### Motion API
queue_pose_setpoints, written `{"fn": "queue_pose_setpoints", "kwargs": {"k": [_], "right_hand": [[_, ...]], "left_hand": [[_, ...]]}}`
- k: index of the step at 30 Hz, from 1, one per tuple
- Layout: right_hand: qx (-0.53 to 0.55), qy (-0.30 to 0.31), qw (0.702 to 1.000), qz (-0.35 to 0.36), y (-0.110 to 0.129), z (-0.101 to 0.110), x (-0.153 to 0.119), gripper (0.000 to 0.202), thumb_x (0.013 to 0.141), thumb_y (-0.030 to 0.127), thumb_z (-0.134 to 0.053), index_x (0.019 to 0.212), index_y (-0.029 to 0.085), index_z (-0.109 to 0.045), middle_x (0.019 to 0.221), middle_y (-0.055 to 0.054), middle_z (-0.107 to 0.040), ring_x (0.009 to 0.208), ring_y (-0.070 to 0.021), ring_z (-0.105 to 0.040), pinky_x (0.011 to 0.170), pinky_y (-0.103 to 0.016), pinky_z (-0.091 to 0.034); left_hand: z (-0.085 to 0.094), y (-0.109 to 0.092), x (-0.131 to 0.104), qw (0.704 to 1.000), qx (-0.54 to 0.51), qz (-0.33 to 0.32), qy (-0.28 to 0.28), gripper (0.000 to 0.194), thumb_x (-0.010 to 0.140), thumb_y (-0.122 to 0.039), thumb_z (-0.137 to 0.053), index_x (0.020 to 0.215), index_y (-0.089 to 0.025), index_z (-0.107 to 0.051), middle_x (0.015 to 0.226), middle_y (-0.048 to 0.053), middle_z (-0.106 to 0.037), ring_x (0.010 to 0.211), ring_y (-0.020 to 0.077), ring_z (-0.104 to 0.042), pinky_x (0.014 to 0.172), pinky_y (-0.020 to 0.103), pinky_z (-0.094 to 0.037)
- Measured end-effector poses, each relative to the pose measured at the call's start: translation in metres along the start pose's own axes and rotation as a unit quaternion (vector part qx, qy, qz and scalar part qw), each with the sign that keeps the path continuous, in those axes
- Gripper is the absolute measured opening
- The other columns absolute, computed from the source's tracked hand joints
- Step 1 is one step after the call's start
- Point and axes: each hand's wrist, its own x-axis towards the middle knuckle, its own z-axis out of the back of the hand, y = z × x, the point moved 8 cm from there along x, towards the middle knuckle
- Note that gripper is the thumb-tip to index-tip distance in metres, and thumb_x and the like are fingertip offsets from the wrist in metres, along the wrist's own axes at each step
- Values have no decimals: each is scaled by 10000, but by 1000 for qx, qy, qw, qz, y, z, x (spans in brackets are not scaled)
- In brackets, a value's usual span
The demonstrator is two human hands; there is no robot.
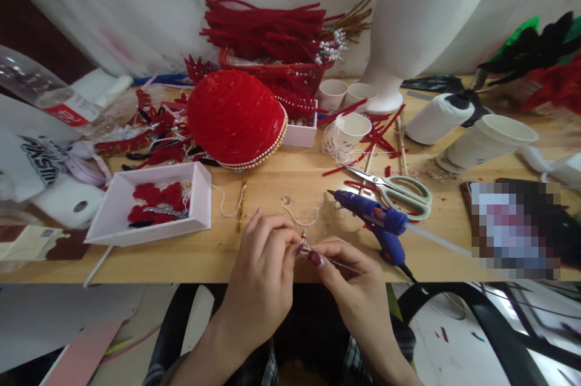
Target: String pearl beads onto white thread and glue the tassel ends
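Close to the table's front edge, my left hand (pixel 267 268) and my right hand (pixel 351 277) meet fingertip to fingertip. Between them they pinch a small strand of beads (pixel 304 233), with a greenish and a reddish bead at its top. Fingers hide most of the strand. A thin pale thread or wire (pixel 342 266) runs out under my right fingers. Just beyond the hands a loose white cord (pixel 299 221) lies on the wood. A blue hot glue gun (pixel 370 213) rests to the right, and green-handled scissors (pixel 402 192) lie behind it.
A red cord-wrapped dome (pixel 236 117) with a pearl rim stands behind the hands. To the left is a white box (pixel 200 207) of red pieces. Paper cups (pixel 351 126), a thread cone (pixel 438 120), a white mannequin head (pixel 417 17) and a phone (pixel 515 228) stand or lie rightward.
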Motion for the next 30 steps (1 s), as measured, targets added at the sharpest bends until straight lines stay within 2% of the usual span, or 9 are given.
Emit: {"fn": "queue_pose_setpoints", "kwargs": {"k": [4, 8, 11, 13, 16, 19, 22, 27, 30], "right_hand": [[-19, -16, 1000, 12, 3, 6, 1, 92, 795, 203, -718, 748, 243, -787, 702, -3, -722, 641, -132, -640, 585, -196, -510], [-10, 1, 1000, 20, 6, 4, 3, 136, 810, 171, -695, 745, 245, -787, 701, -5, -724, 646, -140, -653, 587, -205, -521], [-9, 5, 999, 40, 9, 1, 3, 141, 812, 152, -698, 760, 249, -786, 702, -5, -720, 646, -142, -648, 589, -212, -527], [-27, 5, 998, 51, 10, 0, 1, 148, 824, 148, -690, 783, 253, -785, 712, -6, -716, 651, -140, -645, 574, -206, -522], [-67, 4, 995, 77, 15, -2, -3, 150, 831, 138, -674, 789, 242, -773, 711, -9, -705, 647, -138, -640, 535, -193, -503], [-97, 2, 990, 104, 21, -4, -6, 143, 825, 119, -668, 762, 223, -745, 680, -3, -689, 622, -130, -627, 514, -184, -493], [-94, 18, 989, 110, 22, -8, -6, 145, 834, 111, -659, 774, 221, -731, 696, 3, -689, 616, -120, -632, 521, -178, -509], [-87, 43, 989, 107, 20, -14, -8, 157, 830, 87, -647, 787, 221, -716, 713, 5, -688, 641, -124, -643, 545, -186, -534], [-102, 40, 988, 113, 20, -14, -9, 148, 833, 93, -651, 778, 220, -705, 699, 6, -679, 630, -122, -622, 529, -184, -520]], "left_hand": [[0, 16, -2, 991, -98, 87, 34, 172, 1019, -140, -429, 978, -216, -578, 1142, 78, -607, 1159, 183, -606, 963, 319, -524], [3, 7, 0, 998, -61, 9, -8, 138, 948, -150, -613, 1062, -226, -622, 1204, 82, -597, 1176, 215, -597, 1022, 383, -499], [4, -3, -1, 997, -13, -48, -52, 164, 920, -55, -609, 975, -209, -625, 1116, 62, -629, 1081, 199, -629, 1072, 434, -452], [4, -4, -2, 997, -2, -47, -53, 160, 916, -39, -581, 945, -195, -598, 1095, 73, -631, 1082, 210, -626, 1091, 466, -429], [0, 3, -2, 998, -53, 11, -13, 135, 945, -77, -516, 926, -198, -574, 1143, 103, -604, 1147, 221, -602, 1024, 411, -490], [-8, 16, -3, 980, -166, 102, 49, 167, 1002, -166, -467, 893, -220, -581, 1170, 90, -594, 1178, 204, -595, 990, 353, -521], [-17, 26, -7, 941, -277, 173, 87, 246, 1028, -264, -456, 836, -221, -604, 1149, 82, -603, 1174, 210, -600, 1014, 359, -518], [-36, 39, -17, 859, -435, 241, 117, 298, 1023, -350, -476, 848, -198, -662, 1188, 111, -593, 1151, 241, -626, 907, 350, -588], [-32, 45, -16, 876, -409, 238, 94, 274, 1007, -343, -520, 823, -201, -665, 1181, 106, -610, 1210, 249, -599, 1014, 389, -533]]}}
